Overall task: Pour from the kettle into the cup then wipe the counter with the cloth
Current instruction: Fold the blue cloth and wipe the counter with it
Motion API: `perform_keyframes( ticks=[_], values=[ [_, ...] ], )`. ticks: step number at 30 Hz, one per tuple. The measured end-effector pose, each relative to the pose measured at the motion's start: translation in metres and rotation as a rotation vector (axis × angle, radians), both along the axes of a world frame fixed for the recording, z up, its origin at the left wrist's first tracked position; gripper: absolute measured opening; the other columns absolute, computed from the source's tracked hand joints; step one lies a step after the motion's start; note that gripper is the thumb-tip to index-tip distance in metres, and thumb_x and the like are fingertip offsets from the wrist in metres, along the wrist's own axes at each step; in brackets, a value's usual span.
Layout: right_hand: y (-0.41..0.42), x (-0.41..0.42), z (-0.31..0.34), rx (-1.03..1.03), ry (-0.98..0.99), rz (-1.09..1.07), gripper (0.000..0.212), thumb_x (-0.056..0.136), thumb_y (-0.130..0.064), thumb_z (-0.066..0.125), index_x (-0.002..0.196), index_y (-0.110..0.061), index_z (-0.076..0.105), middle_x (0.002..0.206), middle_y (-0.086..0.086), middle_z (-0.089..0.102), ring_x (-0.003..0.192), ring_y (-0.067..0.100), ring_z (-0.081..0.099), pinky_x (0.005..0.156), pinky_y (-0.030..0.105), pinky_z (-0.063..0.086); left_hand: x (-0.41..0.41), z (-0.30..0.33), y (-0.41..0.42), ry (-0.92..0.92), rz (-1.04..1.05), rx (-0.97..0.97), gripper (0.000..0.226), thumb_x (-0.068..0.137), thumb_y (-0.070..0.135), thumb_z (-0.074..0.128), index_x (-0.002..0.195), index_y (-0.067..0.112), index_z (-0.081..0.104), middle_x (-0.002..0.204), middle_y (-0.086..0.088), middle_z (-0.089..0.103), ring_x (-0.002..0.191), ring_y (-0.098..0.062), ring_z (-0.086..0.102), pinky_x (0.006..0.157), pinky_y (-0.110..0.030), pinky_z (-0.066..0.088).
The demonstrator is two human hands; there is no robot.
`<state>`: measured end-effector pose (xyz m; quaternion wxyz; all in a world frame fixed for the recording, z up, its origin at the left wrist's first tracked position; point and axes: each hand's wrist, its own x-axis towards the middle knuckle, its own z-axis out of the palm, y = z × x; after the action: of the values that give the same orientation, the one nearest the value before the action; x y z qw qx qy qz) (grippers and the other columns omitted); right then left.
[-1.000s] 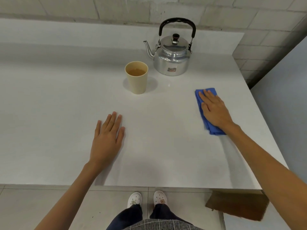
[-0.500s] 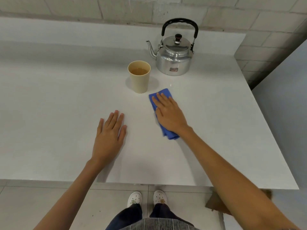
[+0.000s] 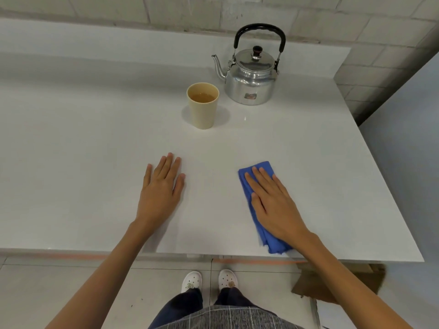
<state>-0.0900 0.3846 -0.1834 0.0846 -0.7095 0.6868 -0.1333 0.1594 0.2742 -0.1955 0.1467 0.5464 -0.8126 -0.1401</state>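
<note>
A shiny metal kettle with a black handle stands upright at the back of the white counter, spout pointing left. Just left and in front of it stands a beige cup holding brownish liquid. A folded blue cloth lies near the counter's front edge. My right hand presses flat on the cloth and covers most of it. Resting flat on the bare counter, my left hand has its fingers apart and holds nothing.
A low white backsplash and a block wall run behind the counter. The counter's right edge drops off beside a grey panel. Below the front edge I see tiled floor, my white shoes and a brown board.
My right hand slid the cloth left from the right side to just below the cup, then back toward me and to the right, near the front edge. The left hand stayed put.
</note>
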Motion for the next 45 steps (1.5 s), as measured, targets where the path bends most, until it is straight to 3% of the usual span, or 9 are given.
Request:
perform_keyframes(
  ticks=[4, 18, 21, 24, 27, 31, 35, 39, 45],
  values=[
    [-0.025, 0.011, -0.002, -0.047, 0.005, -0.075, 0.048, 0.101, -0.017, 0.038, 0.148, -0.01, 0.029, 0.157, 0.008, 0.027, 0.148, 0.017, 0.015, 0.12, 0.03, 0.002, 0.0, 0.004, 0.0, 0.049, -0.001, 0.011, 0.05, 0.1, 0.033, 0.031, 0.147, 0.015, 0.028, 0.158, -0.004, 0.021, 0.147, -0.016, 0.012, 0.121, -0.037, 0.0],
    [-0.111, 0.113, 0.001, 0.012, -0.064, 0.026, 0.051, 0.102, -0.023, 0.028, 0.151, -0.009, 0.023, 0.161, 0.01, 0.019, 0.149, 0.021, 0.008, 0.122, 0.035, -0.001, 0.007, 0.022, 0.003, 0.258, 0.013, 0.117, 0.04, 0.097, 0.015, 0.045, 0.136, 0.006, 0.048, 0.15, -0.014, 0.038, 0.141, -0.025, 0.03, 0.118, -0.035, 0.015],
    [-0.117, 0.129, 0.009, 0.101, -0.271, 0.067, 0.049, 0.103, -0.019, 0.029, 0.15, -0.007, 0.023, 0.161, 0.012, 0.015, 0.15, 0.021, 0.005, 0.12, 0.034, -0.002, 0.007, 0.03, 0.014, 0.355, 0.129, 0.122, 0.035, 0.096, 0.013, 0.046, 0.13, 0.008, 0.052, 0.137, -0.012, 0.052, 0.128, -0.027, 0.044, 0.102, -0.024, 0.029],
    [-0.122, 0.113, 0.026, 0.153, -0.685, -0.07, 0.048, 0.102, -0.016, 0.036, 0.149, -0.006, 0.028, 0.158, 0.012, 0.026, 0.146, 0.024, 0.021, 0.116, 0.029, 0.016, 0.004, 0.035, 0.033, 0.458, 0.263, 0.213, 0.041, 0.092, 0.02, 0.055, 0.131, 0.012, 0.046, 0.126, -0.01, 0.053, 0.107, -0.027, 0.054, 0.085, -0.026, 0.04],
    [-0.134, 0.086, 0.035, 0.127, -0.57, -0.278, 0.048, 0.099, -0.021, 0.047, 0.142, -0.002, 0.035, 0.143, 0.018, 0.042, 0.132, 0.031, 0.036, 0.105, 0.033, 0.032, -0.008, 0.039, 0.048, 0.476, 0.298, 0.36, 0.06, 0.085, 0.036, 0.064, 0.135, 0.013, 0.038, 0.125, -0.009, 0.048, 0.095, -0.022, 0.057, 0.067, -0.02, 0.041],
    [-0.159, 0.074, 0.04, 0.286, -0.474, -0.314, 0.04, 0.095, -0.027, 0.055, 0.122, 0.002, 0.049, 0.122, 0.018, 0.052, 0.113, 0.031, 0.05, 0.092, 0.037, 0.042, -0.028, 0.042, 0.055, 0.448, 0.254, 0.43, 0.068, 0.081, 0.022, 0.07, 0.137, 0.013, 0.032, 0.123, -0.012, 0.052, 0.099, -0.027, 0.058, 0.074, -0.029, 0.042],
    [-0.174, 0.09, 0.043, 0.319, -0.497, -0.31, 0.018, 0.09, -0.015, 0.058, 0.078, -0.005, 0.05, 0.07, 0.007, 0.046, 0.072, 0.024, 0.049, 0.065, 0.029, 0.041, -0.022, 0.049, 0.045, 0.446, 0.268, 0.453, 0.052, 0.079, 0.004, 0.066, 0.124, 0.013, 0.042, 0.078, -0.004, 0.06, 0.067, -0.017, 0.058, 0.053, -0.021, 0.046],
    [-0.184, 0.125, 0.048, 0.341, -0.622, -0.295, 0.014, 0.086, -0.007, 0.061, 0.082, 0.007, 0.057, 0.085, 0.017, 0.065, 0.086, 0.038, 0.067, 0.085, 0.041, 0.056, 0.032, 0.054, 0.031, 0.435, 0.405, 0.436, 0.04, 0.077, 0.0, 0.065, 0.111, 0.015, 0.051, 0.072, 0.003, 0.059, 0.063, -0.008, 0.057, 0.048, -0.019, 0.039],
    [-0.193, 0.169, 0.045, 0.35, -0.75, -0.275, 0.021, 0.085, -0.003, 0.065, 0.099, 0.013, 0.064, 0.096, 0.026, 0.071, 0.087, 0.039, 0.069, 0.086, 0.045, 0.056, 0.088, 0.06, 0.022, 0.377, 0.51, 0.467, 0.032, 0.078, 0.006, 0.07, 0.104, 0.018, 0.056, 0.079, 0.002, 0.064, 0.069, -0.009, 0.06, 0.053, -0.021, 0.038]
  ],
)
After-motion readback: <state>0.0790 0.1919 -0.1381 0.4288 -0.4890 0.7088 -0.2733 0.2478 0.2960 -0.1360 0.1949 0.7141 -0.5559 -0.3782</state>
